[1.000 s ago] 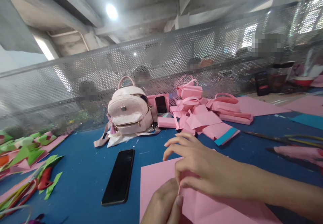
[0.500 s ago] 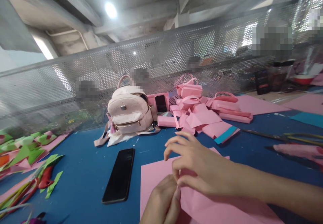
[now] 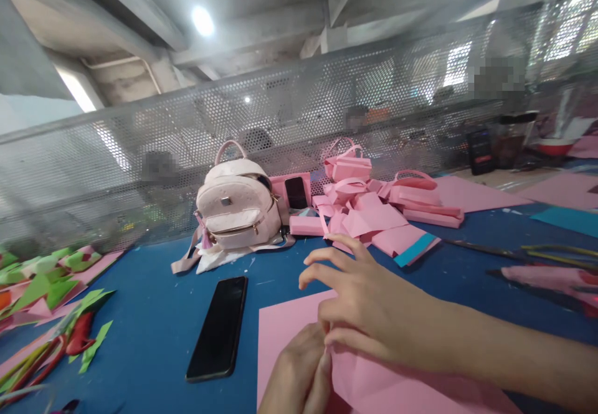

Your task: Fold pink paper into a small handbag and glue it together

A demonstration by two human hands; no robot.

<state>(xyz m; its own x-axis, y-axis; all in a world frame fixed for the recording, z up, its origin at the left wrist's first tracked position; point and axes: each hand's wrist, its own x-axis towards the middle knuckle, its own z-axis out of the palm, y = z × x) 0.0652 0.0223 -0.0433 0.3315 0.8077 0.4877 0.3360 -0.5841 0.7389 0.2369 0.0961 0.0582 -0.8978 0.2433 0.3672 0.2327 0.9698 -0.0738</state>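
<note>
A large pink paper sheet (image 3: pixel 284 330) lies on the blue table (image 3: pixel 154 314) right in front of me. My right hand (image 3: pixel 369 308) reaches across it from the right, thumb and forefinger pinching a folded edge of the sheet while the other fingers stay spread. My left hand (image 3: pixel 299 376), at the bottom edge, pinches the same fold from below. A black phone (image 3: pixel 218 328) lies face up just left of the sheet.
A pale pink backpack (image 3: pixel 236 205) stands behind the phone. A heap of folded pink paper bags (image 3: pixel 374 205) lies to its right. Green and pink scraps (image 3: pixel 47 289) cover the left edge. Scissors (image 3: pixel 523 255) lie at the right. A perforated metal screen (image 3: pixel 303 121) closes the table's far side.
Both hands stay on the fold. My right hand has shifted slightly up and its fingers have spread a little; the view has drifted slightly.
</note>
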